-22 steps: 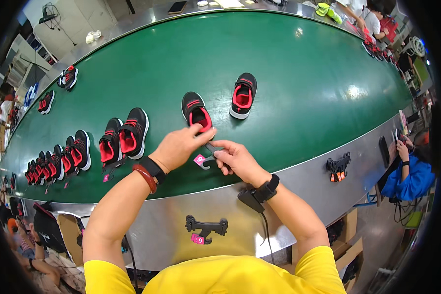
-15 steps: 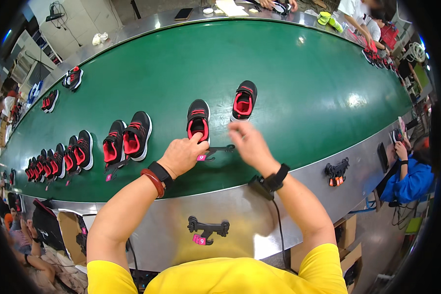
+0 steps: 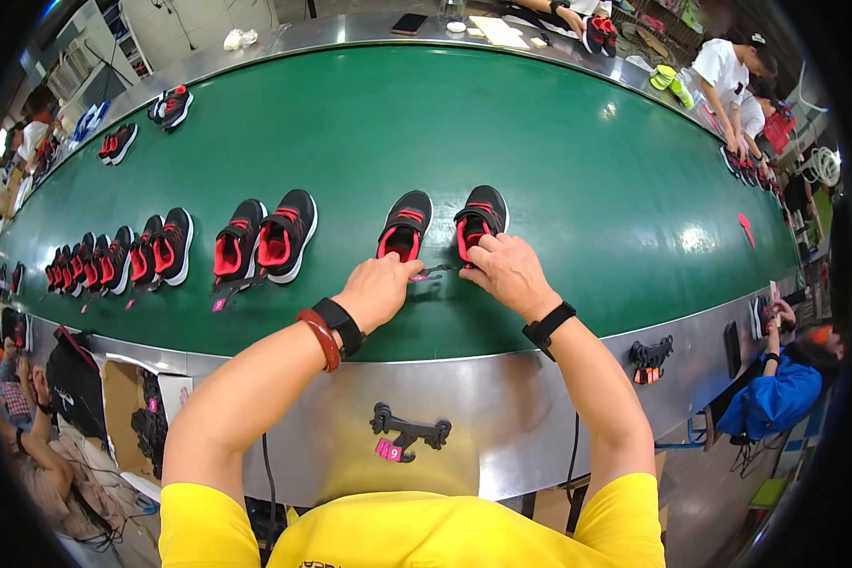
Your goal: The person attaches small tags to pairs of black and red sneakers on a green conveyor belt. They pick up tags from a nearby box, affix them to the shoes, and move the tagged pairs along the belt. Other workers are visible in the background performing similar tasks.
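Note:
Two black and red children's sneakers stand side by side in front of me on the green belt, toes pointing away. My left hand (image 3: 381, 292) is closed with its fingertips pinching the heel of the left sneaker (image 3: 413, 213). Closed at the heel of the right sneaker (image 3: 484, 204), my right hand (image 3: 508, 275) has its thumb low beside the collar. A black plastic shoe hanger (image 3: 435, 272) with a pink tag spans the gap between the two heels. My fingers hide both of its ends.
The green belt (image 3: 369, 104) carries a row of paired sneakers (image 3: 289, 237) to the left. More black hangers (image 3: 409, 433) lie on the metal edge before me, and orange-tagged hangers (image 3: 651, 356) lie to the right. A person in blue (image 3: 781, 393) sits at the right; others work across the belt.
My right hand has come down onto the right sneaker's heel, and that sneaker now stands nearer, level with the left one. My left hand stays at the left sneaker's heel.

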Motion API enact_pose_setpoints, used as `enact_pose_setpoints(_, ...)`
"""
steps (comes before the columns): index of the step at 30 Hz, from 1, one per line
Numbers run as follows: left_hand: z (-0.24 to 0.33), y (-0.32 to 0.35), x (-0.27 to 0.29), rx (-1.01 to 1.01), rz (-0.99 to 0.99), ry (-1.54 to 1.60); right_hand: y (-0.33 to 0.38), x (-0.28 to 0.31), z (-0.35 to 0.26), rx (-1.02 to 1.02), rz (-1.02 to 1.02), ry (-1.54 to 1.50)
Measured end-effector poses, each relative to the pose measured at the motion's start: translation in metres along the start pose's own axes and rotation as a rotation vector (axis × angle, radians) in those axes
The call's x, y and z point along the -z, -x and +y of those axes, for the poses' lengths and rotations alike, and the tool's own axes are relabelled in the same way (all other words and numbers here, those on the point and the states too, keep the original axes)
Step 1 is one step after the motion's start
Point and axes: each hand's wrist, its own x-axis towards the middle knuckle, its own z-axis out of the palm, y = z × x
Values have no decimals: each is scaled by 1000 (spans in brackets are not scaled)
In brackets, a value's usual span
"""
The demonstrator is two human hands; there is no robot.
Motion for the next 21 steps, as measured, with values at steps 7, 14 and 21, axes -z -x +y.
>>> enact_pose_setpoints(7,0,4,1,5,-4,9,-8,2,-15,36,-16,33)
enact_pose_setpoints(14,1,5,1,24,5,-5,-12,-3,-20,62,-72,95)
enact_pose_setpoints(21,-10,20,-13,-22,142,113,-32,-20,-32,38,-101,138)
